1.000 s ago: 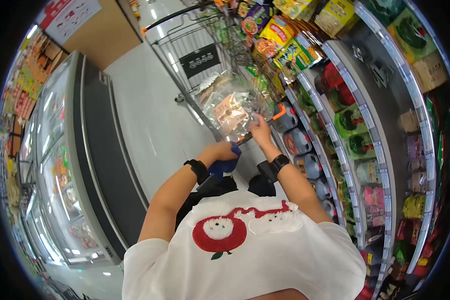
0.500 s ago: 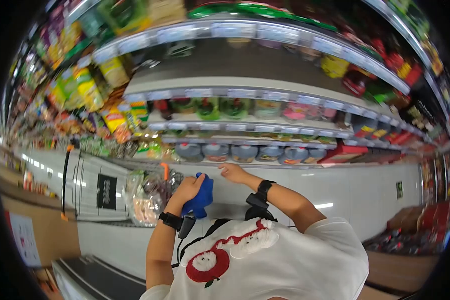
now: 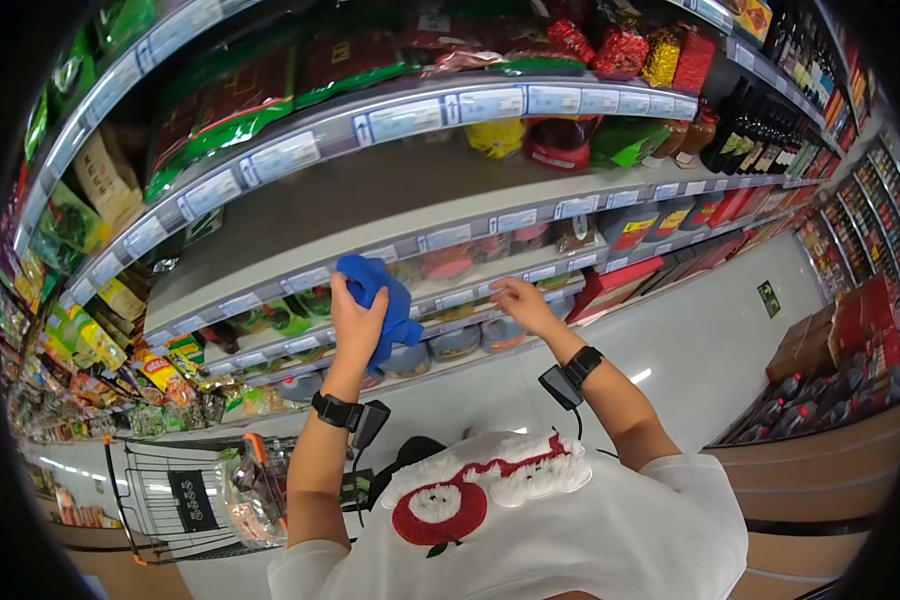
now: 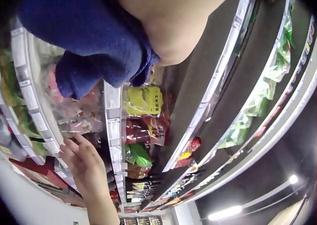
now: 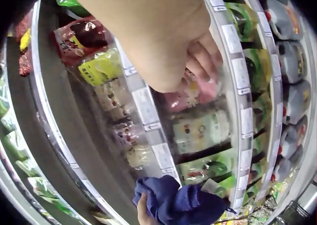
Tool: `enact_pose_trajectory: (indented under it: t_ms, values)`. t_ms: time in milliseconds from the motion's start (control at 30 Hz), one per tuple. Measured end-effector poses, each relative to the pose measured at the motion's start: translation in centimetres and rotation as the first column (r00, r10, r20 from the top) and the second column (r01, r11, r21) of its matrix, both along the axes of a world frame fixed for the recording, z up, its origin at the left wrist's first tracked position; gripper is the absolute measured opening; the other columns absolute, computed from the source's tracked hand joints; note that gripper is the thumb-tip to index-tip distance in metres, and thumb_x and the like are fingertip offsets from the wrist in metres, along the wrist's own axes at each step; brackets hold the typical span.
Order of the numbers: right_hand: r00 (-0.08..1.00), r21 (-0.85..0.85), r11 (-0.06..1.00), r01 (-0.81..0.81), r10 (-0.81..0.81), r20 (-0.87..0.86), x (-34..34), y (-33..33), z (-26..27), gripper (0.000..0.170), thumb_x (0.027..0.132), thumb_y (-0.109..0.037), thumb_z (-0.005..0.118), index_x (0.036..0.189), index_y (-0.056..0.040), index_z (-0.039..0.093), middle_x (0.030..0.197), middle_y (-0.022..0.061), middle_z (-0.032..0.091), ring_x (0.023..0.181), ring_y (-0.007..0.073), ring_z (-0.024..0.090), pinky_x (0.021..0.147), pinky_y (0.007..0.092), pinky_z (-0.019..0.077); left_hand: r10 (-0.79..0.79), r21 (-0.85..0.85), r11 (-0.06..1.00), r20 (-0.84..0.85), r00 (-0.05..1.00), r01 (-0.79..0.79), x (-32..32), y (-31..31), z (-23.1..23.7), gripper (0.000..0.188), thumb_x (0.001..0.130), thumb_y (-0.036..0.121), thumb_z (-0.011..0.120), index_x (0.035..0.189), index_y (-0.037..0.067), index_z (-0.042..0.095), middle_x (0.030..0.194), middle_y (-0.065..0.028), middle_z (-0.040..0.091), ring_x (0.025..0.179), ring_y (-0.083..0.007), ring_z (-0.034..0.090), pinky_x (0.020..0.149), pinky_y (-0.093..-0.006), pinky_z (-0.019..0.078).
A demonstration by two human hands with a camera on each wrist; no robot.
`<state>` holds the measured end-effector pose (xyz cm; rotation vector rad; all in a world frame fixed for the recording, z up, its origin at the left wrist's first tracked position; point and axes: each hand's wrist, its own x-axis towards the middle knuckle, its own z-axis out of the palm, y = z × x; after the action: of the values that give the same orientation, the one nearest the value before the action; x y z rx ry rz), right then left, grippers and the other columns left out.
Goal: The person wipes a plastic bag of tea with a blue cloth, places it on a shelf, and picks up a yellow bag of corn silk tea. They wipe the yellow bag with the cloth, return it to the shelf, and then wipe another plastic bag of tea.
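My left hand [image 3: 358, 325] grips a crumpled blue cloth [image 3: 395, 305], raised in front of the lower shelves. Its fabric hangs in loose folds past the thumb. In the left wrist view the cloth [image 4: 84, 32] fills the upper left and hides part of the shelf behind. My right hand [image 3: 525, 305] holds nothing and reaches toward a low shelf, its fingers loosely bent. Seen from the right wrist, those fingers [image 5: 203, 59] overlap a pink packet [image 5: 190, 94], beside pale green packets [image 5: 203, 131] on the same shelf.
A shopping cart [image 3: 192, 500] with clear plastic bags [image 3: 250, 495] stands at the lower left. Shelf edges with price labels [image 3: 400, 118] run across in front of me. Large jugs [image 3: 455, 343] line the bottom shelf. Stacked red cartons [image 3: 865, 325] stand at the right.
The view has swung from the cart and freezer to the shelves. My right hand has left the cart. My left hand has lifted the blue cloth up to shelf height.
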<state>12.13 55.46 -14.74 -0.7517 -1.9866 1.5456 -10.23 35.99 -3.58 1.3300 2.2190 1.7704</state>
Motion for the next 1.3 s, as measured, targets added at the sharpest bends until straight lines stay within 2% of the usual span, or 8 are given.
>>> enact_pose_trajectory:
  t_ms: [300, 400, 500, 600, 767, 900, 1167, 1300]
  values:
    - [0.929, -0.095, 0.971, 0.218, -0.237, -0.283, 1.3, 5.5, 7.3, 0.018, 0.088, -0.005, 0.048, 0.101, 0.0006, 0.057, 0.082, 0.009, 0.063, 0.074, 0.0139, 0.061, 0.068, 0.0263, 0.0504, -0.183, 0.086, 0.978, -0.072, 0.98, 0.189, -1.2, 11.6, 2.2, 0.057, 0.07, 0.009, 0.065, 0.114, 0.0, 0.03, 0.096, -0.0166, 0.052, 0.089, -0.0271, 0.055, 0.078, -0.0357, 0.0436]
    - [0.906, -0.094, 0.963, 0.253, -0.27, -0.327, 0.8, 7.4, 8.3, 0.017, 0.088, -0.005, 0.048, 0.101, 0.0006, 0.058, 0.082, 0.0088, 0.063, 0.072, 0.0135, 0.06, 0.067, 0.026, 0.0508, -0.26, 0.116, 0.965, 0.292, 0.92, 0.236, -1.4, 14.9, 3.4, 0.053, 0.069, 0.011, 0.067, 0.111, -0.005, 0.039, 0.091, -0.0164, 0.057, 0.081, -0.0249, 0.058, 0.072, -0.0359, 0.0462]
    - [0.856, -0.148, 0.943, 0.3, -0.334, -0.394, -0.2, 9.5, 9.2, 0.016, 0.085, -0.003, 0.051, 0.099, 0.0006, 0.059, 0.081, 0.0081, 0.063, 0.071, 0.0123, 0.06, 0.066, 0.0248, 0.0511, -0.231, -0.414, 0.846, 0.28, 0.932, 0.335, -3.2, 17.6, 5.8, 0.047, 0.073, 0.027, 0.065, 0.102, -0.008, 0.054, 0.086, -0.0182, 0.062, 0.076, -0.023, 0.061, 0.071, -0.0339, 0.0476]
    - [0.84, -0.01, 0.895, 0.445, -0.421, -0.341, -1.6, 12.0, 10.6, 0.016, 0.082, -0.002, 0.054, 0.096, 0.0019, 0.059, 0.08, 0.007, 0.063, 0.07, 0.0102, 0.06, 0.065, 0.0243, 0.0511, -0.348, -0.375, 0.784, 0.395, 0.85, 0.495, -4.2, 20.6, 5.5, 0.05, 0.075, 0.031, 0.063, 0.107, -0.006, 0.055, 0.099, -0.0184, 0.061, 0.084, -0.0207, 0.06, 0.075, -0.0308, 0.0467]
    - [0.787, 0.545, 0.677, 0.494, -0.615, 0.051, -3.3, 14.8, 13.7, 0.031, 0.069, -0.019, 0.063, 0.093, -0.0006, 0.061, 0.076, 0.0215, 0.062, 0.076, 0.0395, 0.059, 0.07, 0.0438, 0.0479, -0.496, -0.326, 0.752, 0.293, 0.818, 0.573, -5.9, 24.5, 7.5, 0.05, 0.076, 0.025, 0.064, 0.115, -0.005, 0.051, 0.111, -0.0174, 0.056, 0.094, -0.0198, 0.056, 0.082, -0.0295, 0.0455]
    - [0.863, 0.772, 0.48, 0.418, -0.475, -0.172, -5.0, 16.7, 14.1, 0.032, 0.067, -0.015, 0.063, 0.095, -0.0024, 0.059, 0.084, 0.0224, 0.062, 0.078, 0.0402, 0.059, 0.069, 0.0449, 0.0483, -0.528, -0.328, 0.719, 0.316, 0.788, 0.613, -7.2, 26.4, 7.8, 0.051, 0.076, 0.025, 0.064, 0.116, -0.005, 0.051, 0.112, -0.0173, 0.056, 0.096, -0.0199, 0.056, 0.083, -0.0295, 0.045]
    - [0.829, 0.746, 0.501, 0.439, -0.547, -0.121, -7.4, 21.6, 10.6, 0.027, 0.079, -0.02, 0.055, 0.1, -0.005, 0.06, 0.094, 0.0235, 0.061, 0.088, 0.0417, 0.057, 0.073, 0.0447, 0.0483, -0.565, -0.358, 0.658, 0.347, 0.749, 0.663, -8.5, 29.3, 6.5, 0.052, 0.076, 0.025, 0.064, 0.117, -0.004, 0.051, 0.114, -0.0171, 0.055, 0.098, -0.02, 0.055, 0.085, -0.0294, 0.044]
    - [0.786, 0.886, 0.239, 0.397, -0.587, -0.194, -8.0, 21.9, 11.0, 0.032, 0.079, -0.019, 0.052, 0.108, -0.0059, 0.059, 0.107, 0.0202, 0.059, 0.098, 0.0365, 0.056, 0.078, 0.0428, 0.0478, -0.568, -0.369, 0.635, 0.373, 0.733, 0.679, -8.6, 29.6, 5.8, 0.052, 0.076, 0.025, 0.064, 0.117, -0.004, 0.05, 0.115, -0.017, 0.055, 0.099, -0.0201, 0.054, 0.086, -0.0294, 0.0435]
